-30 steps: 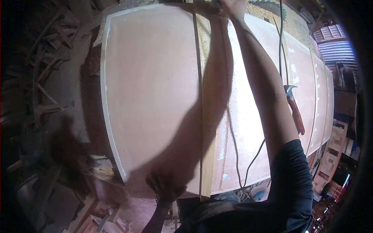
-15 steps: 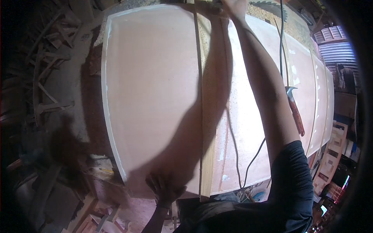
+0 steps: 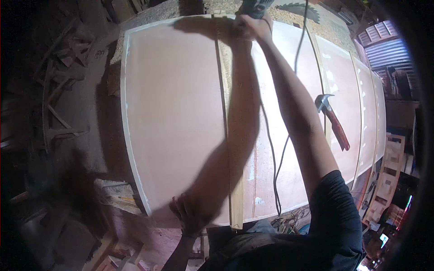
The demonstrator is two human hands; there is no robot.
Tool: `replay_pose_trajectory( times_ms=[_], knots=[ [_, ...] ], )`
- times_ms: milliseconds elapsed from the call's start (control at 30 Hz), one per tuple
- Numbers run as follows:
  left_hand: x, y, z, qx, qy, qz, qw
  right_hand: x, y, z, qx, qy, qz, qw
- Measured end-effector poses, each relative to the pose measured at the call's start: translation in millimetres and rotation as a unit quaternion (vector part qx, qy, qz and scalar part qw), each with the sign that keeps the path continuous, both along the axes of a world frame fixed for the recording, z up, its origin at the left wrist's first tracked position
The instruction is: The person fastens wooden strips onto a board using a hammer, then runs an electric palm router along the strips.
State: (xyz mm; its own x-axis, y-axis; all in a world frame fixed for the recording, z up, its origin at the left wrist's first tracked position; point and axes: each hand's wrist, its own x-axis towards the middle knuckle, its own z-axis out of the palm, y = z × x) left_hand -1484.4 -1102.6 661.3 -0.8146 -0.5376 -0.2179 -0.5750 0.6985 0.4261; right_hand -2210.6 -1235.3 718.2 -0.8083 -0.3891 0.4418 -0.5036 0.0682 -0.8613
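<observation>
My right hand [image 3: 254,29] is stretched to the far edge of a pale panel [image 3: 176,99], closed around a dark power tool [image 3: 256,7] whose exact kind I cannot make out. Beneath that hand, a long wooden strip [image 3: 237,198] runs across the panel towards my body. My left hand [image 3: 187,213] rests on the panel's near edge, left of the strip, fingers spread and partly in shadow. A claw hammer [image 3: 333,119] with a reddish-brown handle lies on the panel, right of my right arm. A black cord [image 3: 275,180] loops across the surface between strip and arm.
More thin wooden strips [image 3: 357,86] cross the panel on the right. A toothed circular saw blade [image 3: 299,11] lies beyond the far edge. Scrap timber frames [image 3: 63,99] stand at the left, and a wooden lattice piece [image 3: 388,176] leans at the right.
My right hand has come down slightly in view, and the power tool in it now shows. The hammer head, half hidden behind my arm before, is visible. My left hand stays at the near edge.
</observation>
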Motion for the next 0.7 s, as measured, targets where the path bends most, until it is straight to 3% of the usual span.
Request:
replay_pose_trajectory(
  times_ms=[167, 267, 367, 500, 600, 700],
  knots=[
    [-34, -11, 36, -0.137, -0.043, -0.067, 0.987, 80, 43, 31, 0.076, 0.011, -0.052, 0.996],
    [-33, -11, 38, -0.158, -0.076, -0.085, 0.981, 118, 67, 31, 0.019, -0.021, -0.016, 0.999],
    [-37, -11, 46, -0.144, -0.068, -0.072, 0.985, 158, 93, 30, 0.063, -0.029, -0.069, 0.995],
    [-44, -7, 55, -0.166, -0.034, -0.063, 0.983, 221, 136, 55, 0.147, -0.044, -0.053, 0.987],
    [-45, -5, 61, -0.175, -0.045, -0.063, 0.981, 259, 163, 43, 0.14, -0.076, -0.065, 0.985],
    [-43, -3, 62, -0.195, -0.032, -0.069, 0.978, 298, 193, 32, 0.08, -0.1, -0.012, 0.992]
  ],
)
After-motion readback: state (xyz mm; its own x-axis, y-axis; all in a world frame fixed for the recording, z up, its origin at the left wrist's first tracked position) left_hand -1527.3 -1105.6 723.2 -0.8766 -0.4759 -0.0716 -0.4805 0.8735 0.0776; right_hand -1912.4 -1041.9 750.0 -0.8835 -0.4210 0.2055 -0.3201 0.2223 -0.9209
